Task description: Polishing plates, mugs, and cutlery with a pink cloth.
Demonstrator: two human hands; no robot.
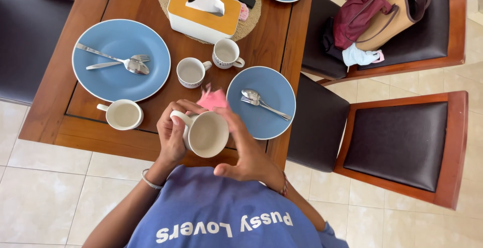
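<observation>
My left hand [171, 135] grips the handle side of a cream mug [206, 134], held tilted above the near edge of the wooden table [121, 142]. My right hand [246, 150] is beside the mug's rim and pinches a small pink cloth [212, 98] just above the mug. Right of the mug lies a blue plate [274, 84] with a spoon and fork [261, 102] on it.
A large blue plate [108, 74] with fork and spoon, another cream mug [123, 114], two patterned cups [191, 72] [226, 53], and a yellow-topped tissue box [204, 11] on a woven mat. Dark padded chairs [402, 137] stand right; one holds bags [387, 11].
</observation>
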